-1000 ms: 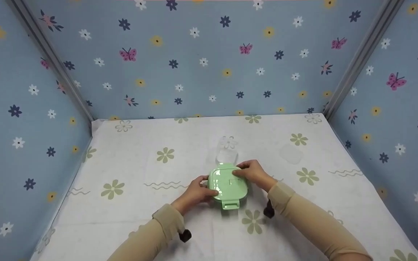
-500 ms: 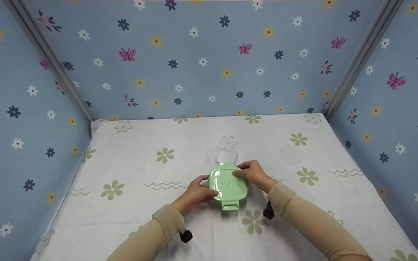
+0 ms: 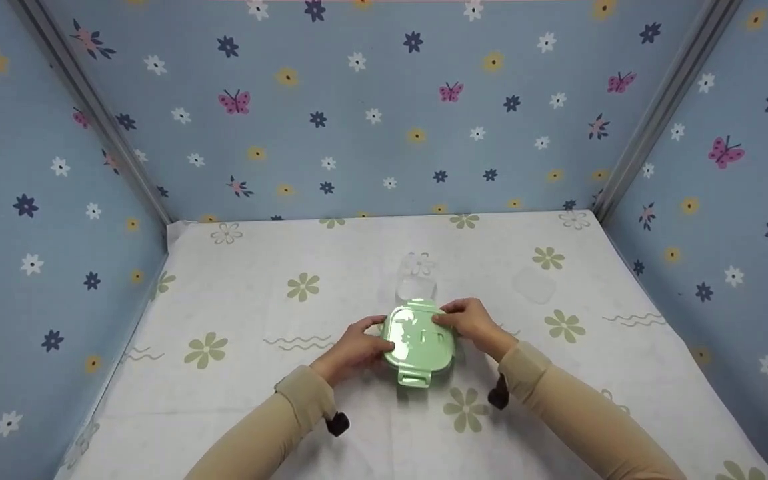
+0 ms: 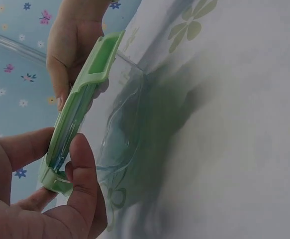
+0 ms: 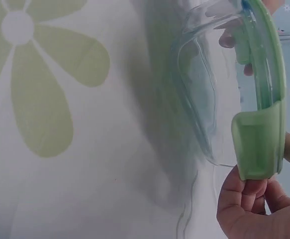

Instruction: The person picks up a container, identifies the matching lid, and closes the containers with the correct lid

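Observation:
A clear glass food container (image 5: 192, 89) with a light green clip-on lid (image 3: 417, 337) is between the two hands. My left hand (image 3: 356, 348) grips its left side, thumb on the lid's top edge and fingers at the rim. On the far right corner, my right hand (image 3: 474, 325) holds the lid with its thumb on top and fingers at the side. One side clip (image 5: 259, 144) hangs folded down over the rim in the right wrist view. The near clip (image 4: 102, 57) sticks outward in the left wrist view. Whether the glass base touches the cloth, I cannot tell.
Just behind the container lies a clear, nearly invisible piece (image 3: 416, 287). Another clear, rounded flat piece (image 3: 535, 285) is farther right. A white flowered cloth (image 3: 237, 373) covers the table, and blue patterned walls (image 3: 384, 107) enclose its back and sides.
The container has turned and tilted slightly, its near clip shifting a little left. My left hand has moved slightly up along its side; my right hand has moved slightly right with it.

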Action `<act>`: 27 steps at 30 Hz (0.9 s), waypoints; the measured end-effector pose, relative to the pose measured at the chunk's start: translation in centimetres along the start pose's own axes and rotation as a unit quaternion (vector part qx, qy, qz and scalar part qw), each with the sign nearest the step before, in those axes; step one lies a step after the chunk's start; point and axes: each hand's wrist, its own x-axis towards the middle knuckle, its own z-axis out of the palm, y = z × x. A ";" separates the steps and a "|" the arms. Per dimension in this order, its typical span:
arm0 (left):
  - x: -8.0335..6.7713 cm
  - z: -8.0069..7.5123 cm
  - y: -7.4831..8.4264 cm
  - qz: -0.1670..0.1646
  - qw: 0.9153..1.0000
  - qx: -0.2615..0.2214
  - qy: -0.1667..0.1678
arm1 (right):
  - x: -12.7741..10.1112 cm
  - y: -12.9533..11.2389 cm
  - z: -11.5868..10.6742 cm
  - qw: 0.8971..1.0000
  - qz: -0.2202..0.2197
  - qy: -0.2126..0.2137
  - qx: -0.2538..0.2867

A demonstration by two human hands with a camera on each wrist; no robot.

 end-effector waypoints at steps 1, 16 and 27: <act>0.0 0.0 0.1 0.000 1.000 0.001 0.000 | -0.1 0.0 -0.1 1.000 -0.002 -0.003 0.005; 0.6 -0.7 1.6 0.055 0.996 0.036 0.063 | -1.4 0.2 -0.9 0.998 -0.003 -0.029 0.048; 1.5 -1.3 3.3 0.038 0.991 0.095 0.081 | -2.7 0.6 -0.6 0.996 0.003 -0.048 0.077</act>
